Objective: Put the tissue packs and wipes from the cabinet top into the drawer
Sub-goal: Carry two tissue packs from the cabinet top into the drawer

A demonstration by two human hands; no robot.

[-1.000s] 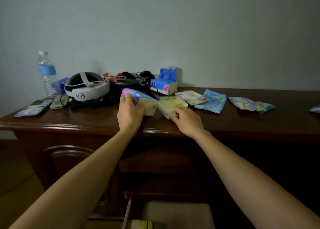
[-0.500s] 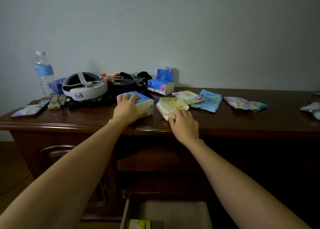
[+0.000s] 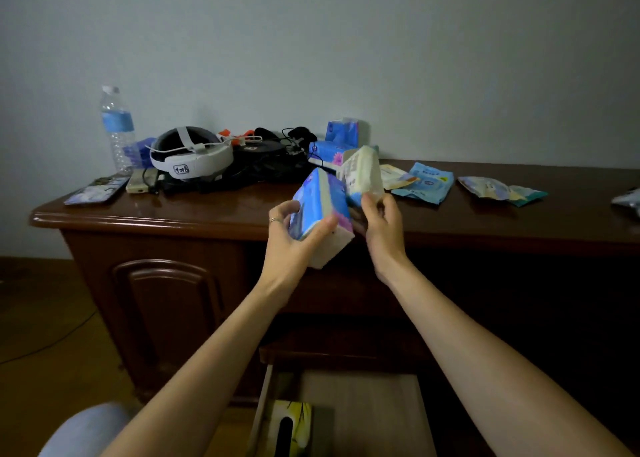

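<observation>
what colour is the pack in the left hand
The tissue pack in the left hand is blue with a pink-purple flower and white sides, seen in the head view.

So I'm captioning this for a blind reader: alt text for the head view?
Two bare hands hold tissue packs above a dark wooden cabinet: left hand a blue pack, right hand a pale pack. An open drawer waits below; wipes packets remain on top.

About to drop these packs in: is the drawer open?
Open: the drawer is pulled out below the hands, its pale floor showing, a yellow box inside.
</observation>
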